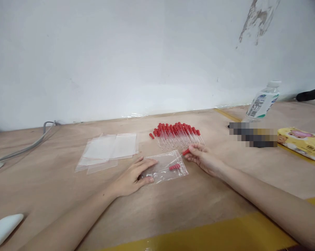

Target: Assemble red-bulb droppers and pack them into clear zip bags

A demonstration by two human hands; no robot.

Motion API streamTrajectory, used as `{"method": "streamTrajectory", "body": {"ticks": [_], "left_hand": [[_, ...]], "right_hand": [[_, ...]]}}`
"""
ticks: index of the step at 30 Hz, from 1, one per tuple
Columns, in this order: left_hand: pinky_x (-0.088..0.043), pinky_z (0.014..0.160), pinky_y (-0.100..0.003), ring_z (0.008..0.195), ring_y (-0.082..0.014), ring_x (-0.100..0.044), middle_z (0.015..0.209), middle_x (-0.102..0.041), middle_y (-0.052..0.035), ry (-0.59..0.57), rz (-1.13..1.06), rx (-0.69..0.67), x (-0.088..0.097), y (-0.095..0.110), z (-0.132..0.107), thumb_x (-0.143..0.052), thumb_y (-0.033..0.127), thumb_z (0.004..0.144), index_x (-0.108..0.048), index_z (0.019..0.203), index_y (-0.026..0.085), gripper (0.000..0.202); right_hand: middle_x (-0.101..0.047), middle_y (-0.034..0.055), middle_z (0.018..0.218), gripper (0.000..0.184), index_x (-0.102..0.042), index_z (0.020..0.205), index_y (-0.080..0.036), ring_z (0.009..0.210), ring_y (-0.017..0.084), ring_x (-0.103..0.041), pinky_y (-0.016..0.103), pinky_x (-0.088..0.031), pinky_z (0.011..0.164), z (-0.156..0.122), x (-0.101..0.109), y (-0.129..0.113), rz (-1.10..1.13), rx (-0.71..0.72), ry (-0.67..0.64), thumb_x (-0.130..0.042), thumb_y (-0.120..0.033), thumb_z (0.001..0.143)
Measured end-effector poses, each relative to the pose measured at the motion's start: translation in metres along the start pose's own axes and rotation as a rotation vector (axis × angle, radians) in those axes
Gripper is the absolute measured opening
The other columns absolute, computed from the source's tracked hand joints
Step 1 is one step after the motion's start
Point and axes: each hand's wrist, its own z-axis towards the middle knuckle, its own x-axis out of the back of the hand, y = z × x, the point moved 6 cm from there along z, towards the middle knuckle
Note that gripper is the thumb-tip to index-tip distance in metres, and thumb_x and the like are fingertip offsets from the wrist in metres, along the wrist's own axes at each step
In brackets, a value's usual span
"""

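Observation:
A clear zip bag (161, 175) lies flat on the table, with a dropper's red rubber bulb (174, 167) showing inside it. My left hand (132, 176) rests on the bag's left end, thumb and fingers apart and pressing it down. Between thumb and fingers, my right hand (200, 158) pinches a dropper (186, 152) by its red bulb. Its thin clear tube points left, over or into the bag's right end; which of these I cannot tell. Just behind lies a pile of red-bulbed droppers (176, 130), tubes towards me.
Several flat clear bags (110, 148) overlap to the left. A plastic bottle (263, 103), a blurred-out dark item (253, 135) and a yellow packet (302, 143) stand or lie at right. Grey cables (39, 141) and a white object (6, 228) are at left. A wall (120, 59) rises behind.

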Motion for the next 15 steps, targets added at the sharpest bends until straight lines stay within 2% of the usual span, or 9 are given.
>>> {"method": "streamTrajectory", "body": {"ticks": [4, 8, 11, 15], "left_hand": [[-0.021, 0.109, -0.047, 0.125, -0.0236, -0.040, 0.135, -0.046, -0.0044, 0.018, -0.024, -0.002, 0.000, -0.001, 0.000, -0.049, 0.043, 0.087, -0.037, 0.133, 0.027, 0.051], [-0.022, 0.109, -0.048, 0.123, -0.0240, -0.042, 0.131, -0.050, -0.0048, 0.034, -0.036, -0.003, 0.000, -0.002, 0.001, -0.051, 0.043, 0.085, -0.041, 0.131, 0.026, 0.050], [-0.021, 0.109, -0.047, 0.122, -0.0231, -0.043, 0.130, -0.051, -0.0048, 0.033, -0.038, -0.015, -0.001, -0.002, 0.002, -0.051, 0.042, 0.086, -0.042, 0.130, 0.026, 0.048], [-0.022, 0.109, -0.046, 0.120, -0.0223, -0.046, 0.129, -0.052, -0.0046, 0.039, -0.046, -0.033, 0.000, 0.000, 0.002, -0.051, 0.040, 0.086, -0.043, 0.130, 0.026, 0.047]], "right_hand": [[-0.067, 0.0001, 0.071, 0.031, -0.059, 0.076, -0.017, 0.063, 0.010, -0.061, 0.025, -0.049, 0.067, -0.006, -0.006, 0.002, -0.255, -0.028, -0.154, -0.077, -0.033, 0.057], [-0.068, 0.0022, 0.080, 0.037, -0.061, 0.083, -0.017, 0.077, 0.013, -0.062, 0.029, -0.048, 0.078, -0.006, -0.010, -0.002, -0.402, -0.033, -0.256, -0.078, -0.031, 0.054], [-0.066, 0.0022, 0.076, 0.036, -0.060, 0.081, -0.016, 0.072, 0.013, -0.061, 0.028, -0.048, 0.072, -0.005, -0.018, -0.006, -0.466, 0.082, -0.258, -0.076, -0.034, 0.055], [-0.059, 0.0001, 0.062, 0.026, -0.065, 0.075, -0.015, 0.056, 0.010, -0.052, 0.023, -0.042, 0.053, -0.010, -0.032, -0.005, -0.673, 0.229, -0.276, -0.068, -0.040, 0.067]]}}
